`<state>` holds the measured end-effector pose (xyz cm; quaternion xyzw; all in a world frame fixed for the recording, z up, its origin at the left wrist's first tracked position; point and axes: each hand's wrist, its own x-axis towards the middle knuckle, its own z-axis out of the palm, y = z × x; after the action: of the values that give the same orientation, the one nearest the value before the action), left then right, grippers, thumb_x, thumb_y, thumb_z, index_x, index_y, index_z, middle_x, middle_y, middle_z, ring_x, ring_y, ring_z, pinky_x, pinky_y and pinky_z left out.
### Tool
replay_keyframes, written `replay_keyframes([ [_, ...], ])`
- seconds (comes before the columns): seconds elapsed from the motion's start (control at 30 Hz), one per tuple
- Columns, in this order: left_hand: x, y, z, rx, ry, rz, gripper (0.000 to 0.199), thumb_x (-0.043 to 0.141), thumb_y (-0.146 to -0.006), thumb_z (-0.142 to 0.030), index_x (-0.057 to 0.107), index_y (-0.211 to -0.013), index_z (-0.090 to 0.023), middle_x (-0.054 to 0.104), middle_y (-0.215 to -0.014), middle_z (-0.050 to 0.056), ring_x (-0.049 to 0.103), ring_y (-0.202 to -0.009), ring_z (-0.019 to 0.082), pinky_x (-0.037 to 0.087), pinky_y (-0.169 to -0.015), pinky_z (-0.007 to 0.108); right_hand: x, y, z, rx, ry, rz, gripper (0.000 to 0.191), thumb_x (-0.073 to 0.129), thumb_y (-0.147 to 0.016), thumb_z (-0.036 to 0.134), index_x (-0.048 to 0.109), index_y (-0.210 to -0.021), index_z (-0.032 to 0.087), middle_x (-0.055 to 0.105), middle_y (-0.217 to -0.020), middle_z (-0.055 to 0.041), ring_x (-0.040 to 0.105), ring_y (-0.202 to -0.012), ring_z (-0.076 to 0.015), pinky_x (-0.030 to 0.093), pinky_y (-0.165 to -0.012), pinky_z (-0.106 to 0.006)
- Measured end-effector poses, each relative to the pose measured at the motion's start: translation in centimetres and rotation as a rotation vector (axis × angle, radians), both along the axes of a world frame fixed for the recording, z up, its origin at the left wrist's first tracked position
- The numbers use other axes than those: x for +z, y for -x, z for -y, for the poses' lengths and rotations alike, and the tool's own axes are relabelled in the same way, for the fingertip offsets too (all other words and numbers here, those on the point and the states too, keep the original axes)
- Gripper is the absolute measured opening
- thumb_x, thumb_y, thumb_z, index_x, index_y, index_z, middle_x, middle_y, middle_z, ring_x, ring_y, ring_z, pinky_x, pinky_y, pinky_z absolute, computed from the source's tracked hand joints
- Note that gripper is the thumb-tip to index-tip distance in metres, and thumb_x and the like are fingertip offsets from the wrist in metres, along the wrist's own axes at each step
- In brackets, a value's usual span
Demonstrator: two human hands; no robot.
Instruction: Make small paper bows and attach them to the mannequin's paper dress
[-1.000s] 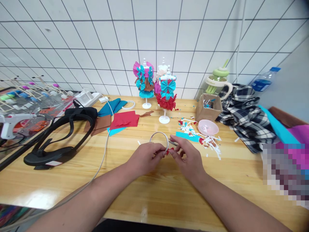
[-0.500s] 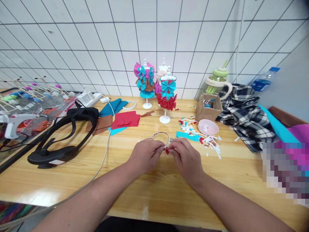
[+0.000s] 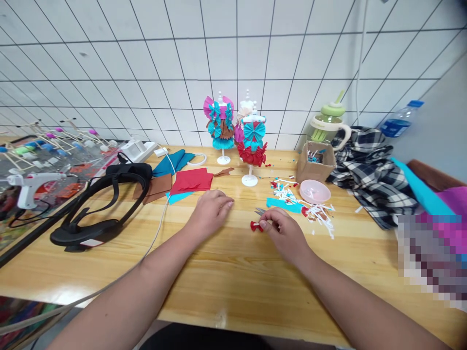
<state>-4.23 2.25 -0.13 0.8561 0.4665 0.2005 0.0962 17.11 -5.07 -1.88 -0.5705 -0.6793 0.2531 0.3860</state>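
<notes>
Between the thumb and fingers of my right hand (image 3: 286, 236) is a small red paper bow (image 3: 255, 226), with a bit of white at its middle. The grey blades of a pair of scissors (image 3: 260, 211) stick out past the same hand, their handles hidden in it. My left hand (image 3: 209, 214) is over the table to the left, back up, fingers curled together. Whatever it may hold is hidden; the white ring seen earlier at this hand does not show. Just beyond it lies a red sheet (image 3: 191, 180).
Dressed miniature mannequins (image 3: 254, 141) stand near the wall. White scraps (image 3: 319, 218), a blue strip (image 3: 283, 205), a pink bowl (image 3: 314, 192) and a cardboard box (image 3: 315, 161) are at right. A black headset (image 3: 87, 233), a cable (image 3: 158, 233) and a glue gun (image 3: 31, 187) are at left.
My left hand has moved left, away from my right hand. The white ring between them is out of sight. The red bow now shows more fully in my right hand.
</notes>
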Motion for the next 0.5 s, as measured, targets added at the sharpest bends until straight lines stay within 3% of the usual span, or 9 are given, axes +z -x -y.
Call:
replay_keyframes([
  [0.13,0.8,-2.0,2.8,-0.159,0.207,0.076,0.029,0.052,-0.086,-0.048,0.071,-0.094,-0.028,0.065,-0.094,0.003,0.055,-0.092,0.02,0.034,-0.085,0.037,-0.1,0.3,0.2,-0.003,0.048,0.017,0.013,0.053,-0.085,0.026,0.061,-0.077,0.021,0.057,-0.079,0.0005,0.05,-0.06,-0.0122,0.041,-0.057,-0.026],
  [0.37,0.1,-2.9,4.1,-0.199,0.144,0.114,0.021,0.055,-0.087,-0.039,0.072,-0.083,-0.026,0.065,-0.084,0.001,0.056,-0.082,0.016,0.03,-0.084,0.038,-0.1,0.6,0.4,-0.013,0.037,0.083,0.01,0.053,-0.086,0.027,0.059,-0.08,0.021,0.057,-0.082,-0.0003,0.051,-0.063,-0.0135,0.04,-0.056,-0.026],
  [0.5,0.1,-2.8,3.9,-0.305,0.131,0.196,0.018,0.057,-0.085,-0.033,0.073,-0.083,-0.025,0.064,-0.079,0.002,0.055,-0.077,0.015,0.036,-0.079,0.033,-0.1,0.8,0.5,0.012,0.021,0.092,0.007,0.054,-0.085,0.024,0.059,-0.08,0.022,0.058,-0.083,-0.0006,0.053,-0.065,-0.0139,0.041,-0.056,-0.027],
])
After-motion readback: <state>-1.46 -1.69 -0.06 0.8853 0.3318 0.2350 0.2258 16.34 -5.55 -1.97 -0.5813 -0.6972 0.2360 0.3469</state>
